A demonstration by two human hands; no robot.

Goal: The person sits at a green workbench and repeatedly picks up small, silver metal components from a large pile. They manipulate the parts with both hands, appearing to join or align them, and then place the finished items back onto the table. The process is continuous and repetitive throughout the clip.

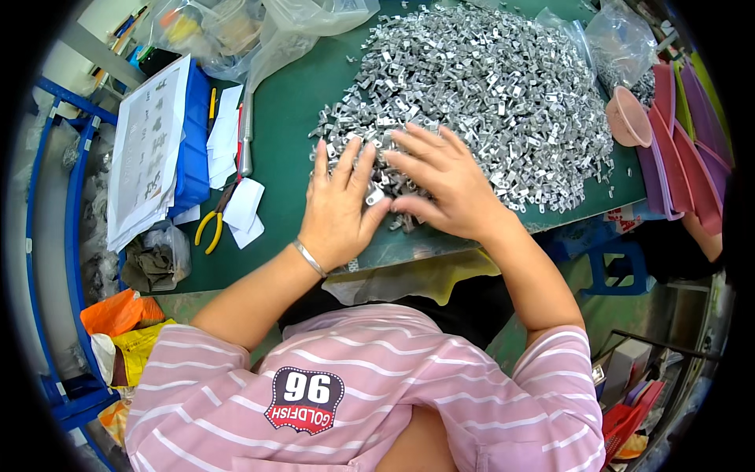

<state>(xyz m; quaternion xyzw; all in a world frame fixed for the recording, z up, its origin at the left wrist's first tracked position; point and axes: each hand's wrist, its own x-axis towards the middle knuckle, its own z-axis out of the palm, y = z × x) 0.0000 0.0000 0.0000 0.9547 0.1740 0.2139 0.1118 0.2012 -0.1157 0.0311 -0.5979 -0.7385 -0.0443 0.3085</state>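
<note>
Clear plastic bags [236, 31] were seen at the table's far left, and another [621, 39] at the far right. A white printed sheet [145, 149] lay on a blue bin [193, 149]; possibly orange and yellow bags [126, 322] below.

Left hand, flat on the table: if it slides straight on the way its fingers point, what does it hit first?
The left hand points up-table, its fingertips already at the near edge of the heap of small silver metal brackets; it would plough into that heap first.

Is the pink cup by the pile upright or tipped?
Tipped: the pink cup lies sideways, mouth facing the metal parts pile.
</note>
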